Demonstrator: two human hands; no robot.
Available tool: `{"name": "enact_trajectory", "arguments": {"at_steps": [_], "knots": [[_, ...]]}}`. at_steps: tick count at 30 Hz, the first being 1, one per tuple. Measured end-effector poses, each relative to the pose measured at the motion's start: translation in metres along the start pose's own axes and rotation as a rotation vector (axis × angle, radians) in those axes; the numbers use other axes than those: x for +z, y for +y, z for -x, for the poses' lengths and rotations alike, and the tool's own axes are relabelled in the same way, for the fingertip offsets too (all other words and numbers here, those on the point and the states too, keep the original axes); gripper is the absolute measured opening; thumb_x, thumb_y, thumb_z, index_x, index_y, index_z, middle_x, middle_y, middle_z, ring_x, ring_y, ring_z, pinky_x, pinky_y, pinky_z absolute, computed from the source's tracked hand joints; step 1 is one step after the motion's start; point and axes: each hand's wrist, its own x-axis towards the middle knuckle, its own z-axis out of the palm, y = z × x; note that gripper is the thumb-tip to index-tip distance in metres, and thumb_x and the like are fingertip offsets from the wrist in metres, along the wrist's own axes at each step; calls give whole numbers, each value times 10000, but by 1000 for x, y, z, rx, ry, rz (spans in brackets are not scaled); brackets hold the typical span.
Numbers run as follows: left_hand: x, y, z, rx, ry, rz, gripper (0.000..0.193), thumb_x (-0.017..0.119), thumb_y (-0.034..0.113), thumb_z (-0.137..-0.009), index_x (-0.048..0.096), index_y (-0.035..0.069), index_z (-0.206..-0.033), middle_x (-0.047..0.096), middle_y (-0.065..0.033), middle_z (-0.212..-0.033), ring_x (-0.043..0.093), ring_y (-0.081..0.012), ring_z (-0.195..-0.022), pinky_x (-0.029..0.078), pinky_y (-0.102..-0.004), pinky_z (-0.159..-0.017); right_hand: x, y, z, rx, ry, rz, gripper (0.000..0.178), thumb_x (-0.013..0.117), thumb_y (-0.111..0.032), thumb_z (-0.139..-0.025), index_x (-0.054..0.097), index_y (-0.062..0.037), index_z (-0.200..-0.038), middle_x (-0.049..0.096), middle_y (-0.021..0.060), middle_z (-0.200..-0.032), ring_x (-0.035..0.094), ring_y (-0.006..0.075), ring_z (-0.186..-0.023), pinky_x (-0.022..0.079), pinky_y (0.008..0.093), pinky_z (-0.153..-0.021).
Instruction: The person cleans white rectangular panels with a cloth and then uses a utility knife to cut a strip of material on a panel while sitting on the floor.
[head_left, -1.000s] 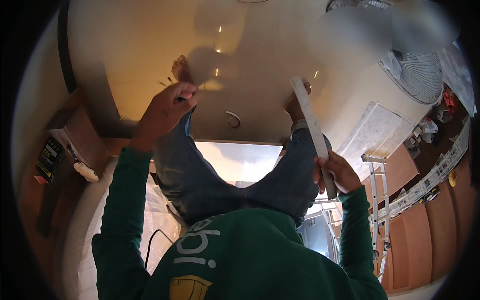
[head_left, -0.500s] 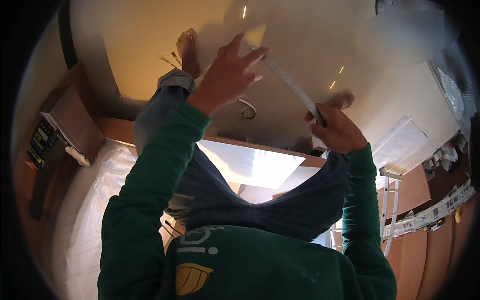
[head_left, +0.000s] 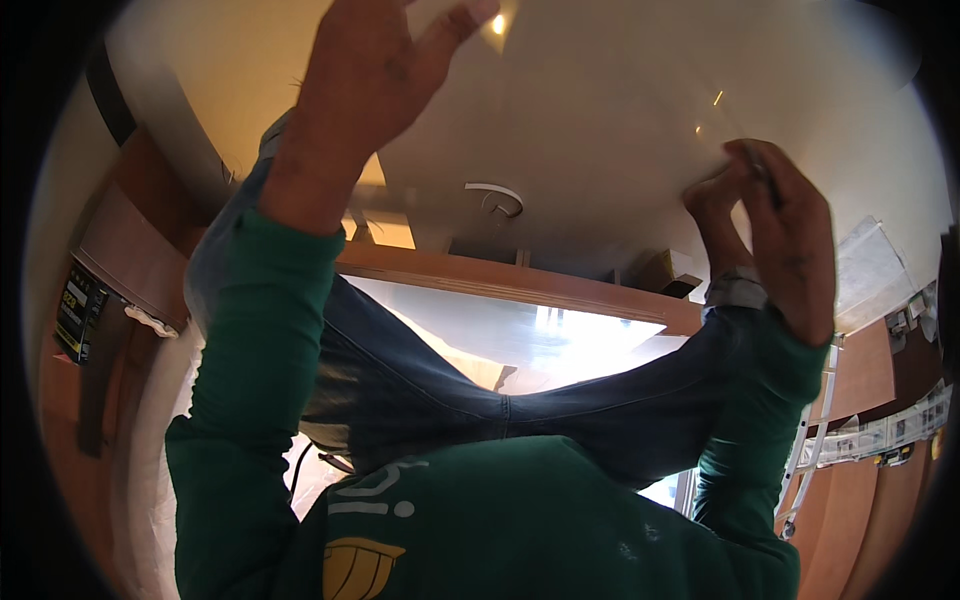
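My left hand (head_left: 375, 85) reaches up to the top edge of the view, its thumb stretched out sideways near a small bright spot of light. Its other fingers are mostly cut off by the edge. On the right, my right hand (head_left: 790, 225) is closed, with the dark end of a thin strip (head_left: 762, 172) between its fingers. The rest of that strip is blurred and hardly visible against the pale surface. Just left of this hand shows my bare right foot (head_left: 715, 205).
A curled white strip (head_left: 505, 193) lies on the pale floor (head_left: 580, 120). Beyond a brown wooden ledge (head_left: 500, 280) sits a bright white panel (head_left: 520, 325). A small box (head_left: 670, 272) stands by the ledge; a ladder (head_left: 810, 440) is at right, a black-and-yellow package (head_left: 78, 312) at left.
My left hand has moved up and left, away from the strip's far end. My right hand has moved right and up with the strip, which is now blurred. The view has shifted slightly.
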Motion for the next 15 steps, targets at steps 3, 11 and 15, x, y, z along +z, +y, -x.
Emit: {"name": "enact_trajectory", "arguments": {"at_steps": [3, 11, 15], "knots": [[-1, -2, -8, 55, 16, -71, 660, 753, 300, -984, 506, -70, -1472, 553, -292, -1431, 616, -406, -1226, 558, -433, -996, -3, 8, 6, 45, 94, 37, 286, 636, -219, -1035, 700, 17, -1184, 644, 108, -765, 597, 151, -687, 497, 313, -676], [-11, 13, -3, 69, -4, -171, 677, 710, 337, -1011, 490, -128, -1452, 490, -382, -1455, 513, -484, -1362, 461, -486, -1131, 3, 18, 19, -29, 194, 103, 379, 624, -150, -994, 650, -4, -1343, 613, 131, -774, 587, 184, -696, 494, 330, -689], [-15, 9, 3, 80, 4, -201, 682, 693, 353, -1019, 485, -124, -1459, 475, -397, -1466, 448, -510, -1427, 413, -505, -1175, 7, 0, 35, 27, 116, 136, 417, 605, -86, -992, 628, -17, -1403, 611, 100, -823, 558, 166, -713, 471, 325, -693]]}}
